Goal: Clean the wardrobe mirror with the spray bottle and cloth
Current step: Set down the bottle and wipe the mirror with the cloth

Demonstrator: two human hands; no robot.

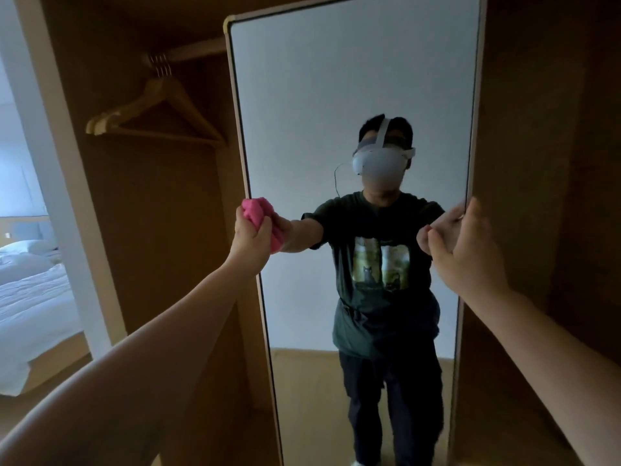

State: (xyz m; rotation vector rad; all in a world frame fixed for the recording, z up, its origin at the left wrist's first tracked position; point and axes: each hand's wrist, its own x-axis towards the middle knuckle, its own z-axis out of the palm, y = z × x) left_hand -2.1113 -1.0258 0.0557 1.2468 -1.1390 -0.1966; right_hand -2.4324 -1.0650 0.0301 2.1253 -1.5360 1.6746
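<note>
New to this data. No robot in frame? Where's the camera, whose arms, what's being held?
No robot: a person works with bare hands. The one picture comes from a head-worn camera, so the arms reach in from below and the mirror reflects the person. The left hand grips a pink cloth at the mirror's left edge. The right hand, fingers straight, touches its right edge. Wooden hangers hang in the wardrobe; a bed lies far left. No spray bottle shows.
</note>
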